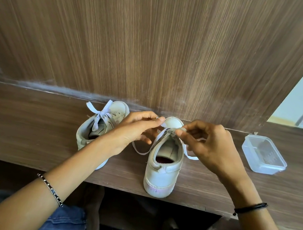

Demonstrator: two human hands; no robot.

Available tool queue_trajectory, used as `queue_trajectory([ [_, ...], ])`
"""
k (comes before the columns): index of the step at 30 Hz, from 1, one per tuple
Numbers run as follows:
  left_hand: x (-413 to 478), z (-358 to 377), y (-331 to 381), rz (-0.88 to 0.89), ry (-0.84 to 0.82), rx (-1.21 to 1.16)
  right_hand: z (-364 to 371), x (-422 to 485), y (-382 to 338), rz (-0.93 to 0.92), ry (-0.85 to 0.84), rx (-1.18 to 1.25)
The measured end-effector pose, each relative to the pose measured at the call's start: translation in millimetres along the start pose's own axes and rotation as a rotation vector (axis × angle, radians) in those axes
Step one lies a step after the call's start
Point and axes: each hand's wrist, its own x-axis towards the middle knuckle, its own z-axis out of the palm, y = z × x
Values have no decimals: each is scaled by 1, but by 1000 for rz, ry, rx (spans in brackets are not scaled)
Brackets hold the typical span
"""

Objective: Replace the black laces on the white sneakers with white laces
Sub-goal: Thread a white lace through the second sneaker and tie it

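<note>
One white sneaker (163,169) stands on the wooden desk (23,124), heel toward the person and toe at twelve o'clock against the back panel (159,45). Over its tongue the left hand (135,130) pinches the white lace (158,139) between thumb and forefinger, and the right hand (209,147) pinches the other strand, its fingers curled. Loose lace ends trail off at nine and three o'clock of the shoe. The second sneaker (102,126), its lace tied in a bow (102,115), sits at ten o'clock of the first; a clear plastic tub (263,167) lies at three o'clock
</note>
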Motion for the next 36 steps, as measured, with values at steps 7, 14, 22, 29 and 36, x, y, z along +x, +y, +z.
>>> queue_trajectory([
  [7, 0, 5, 6, -107, 15, -210, -1, 3, -7, 204, 41, 424],
  [14, 3, 3, 4, -104, 63, -129, -1, 1, -3, 33, -43, 150],
  [22, 6, 5, 0, -115, 65, -104, 23, -1, 5, -229, -92, -282],
  [29, 9, 5, -2, -143, 81, -81, 7, 3, -3, -120, -56, 18],
  [36, 11, 6, -3, -126, 142, 8, 5, 2, -1, -31, -72, 300],
])
